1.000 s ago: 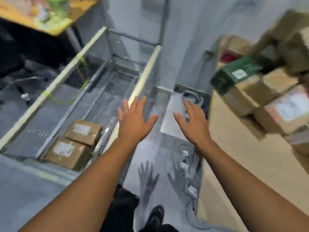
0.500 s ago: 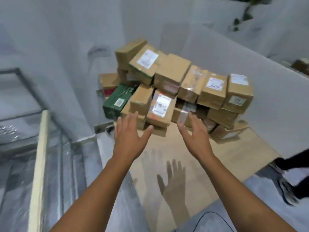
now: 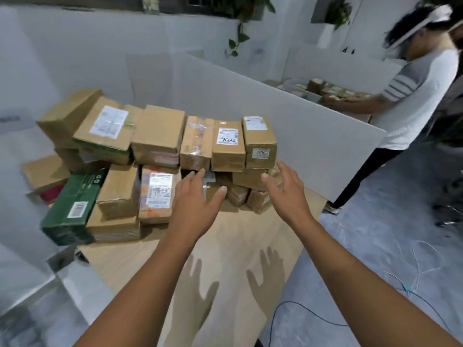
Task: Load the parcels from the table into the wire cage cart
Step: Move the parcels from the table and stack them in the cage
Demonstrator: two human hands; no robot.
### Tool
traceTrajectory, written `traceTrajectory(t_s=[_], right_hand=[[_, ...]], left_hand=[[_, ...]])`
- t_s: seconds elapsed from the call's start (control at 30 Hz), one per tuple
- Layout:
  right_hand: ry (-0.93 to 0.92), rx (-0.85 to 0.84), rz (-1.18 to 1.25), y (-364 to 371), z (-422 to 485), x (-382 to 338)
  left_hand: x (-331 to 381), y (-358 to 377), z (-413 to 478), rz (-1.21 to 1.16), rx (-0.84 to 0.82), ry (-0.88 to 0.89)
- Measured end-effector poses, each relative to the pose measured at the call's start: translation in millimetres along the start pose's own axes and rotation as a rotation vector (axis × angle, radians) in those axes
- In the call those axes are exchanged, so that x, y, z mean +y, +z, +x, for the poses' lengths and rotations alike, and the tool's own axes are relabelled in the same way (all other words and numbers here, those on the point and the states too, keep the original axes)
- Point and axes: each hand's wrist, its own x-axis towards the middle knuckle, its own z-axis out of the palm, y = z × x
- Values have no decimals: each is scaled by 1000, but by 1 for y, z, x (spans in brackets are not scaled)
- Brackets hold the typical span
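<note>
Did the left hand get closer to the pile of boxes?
Yes. The left hand has gone forward towards the parcel pile on the table; its fingertips now overlap the lower parcels.

A pile of brown cardboard parcels [image 3: 157, 131] is stacked on a light wooden table [image 3: 225, 236]. A dark green rectangular carton [image 3: 75, 204] is leaned at the pile's left end. The left hand [image 3: 198, 196] is held out flat, fingers spread, at the pile's middle bottom row; contact cannot be told. The right hand [image 3: 285, 189] is held out, fingers spread, near the pile's right end. A white partition panel [image 3: 288, 121] is set behind the pile. Beyond it, a person in a white shirt with striped grey sleeve [image 3: 411, 96] is seen reaching to small brown boxes [image 3: 325, 88].
</note>
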Motion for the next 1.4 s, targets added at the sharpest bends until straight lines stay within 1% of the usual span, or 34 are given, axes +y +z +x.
traceTrajectory(t_s=[0.17, 0.27, 0.43, 0.53, 0.63, 0.7, 0.8, 0.9, 0.97, 1.07, 1.13, 1.2, 1.3, 1.4], right_hand=[[31, -10, 63, -9, 54, 18], [67, -36, 108, -12, 96, 34], [153, -87, 232, -10, 168, 62], [181, -130, 289, 1, 206, 76], [153, -186, 306, 15, 231, 83], [130, -239, 347, 24, 240, 85], [128, -259, 390, 34, 242, 92], [147, -225, 467, 25, 232, 88], [138, -205, 506, 17, 220, 87], [120, -116, 596, 1, 196, 83], [91, -50, 678, -10, 178, 75], [75, -24, 773, -18, 158, 62], [14, -73, 845, -21, 123, 41], [-71, -211, 821, -7, 75, 13]], left_hand=[[33, 33, 56, 37, 2, 53], [58, 59, 95, 68, 1, 47], [81, 105, 161, 125, -13, -11], [86, 131, 192, 164, -34, -82], [87, 155, 208, 119, -19, -171], [87, 164, 214, 100, 21, -183], [94, 168, 218, 89, 48, -238], [107, 166, 215, -23, 57, -271], [119, 163, 206, -212, 55, -278], [130, 156, 189, -519, 65, -249], [135, 149, 174, -659, 60, -219], [133, 141, 153, -748, 65, -183], [119, 117, 111, -823, 126, -129], [93, 79, 59, -901, 245, -112]])
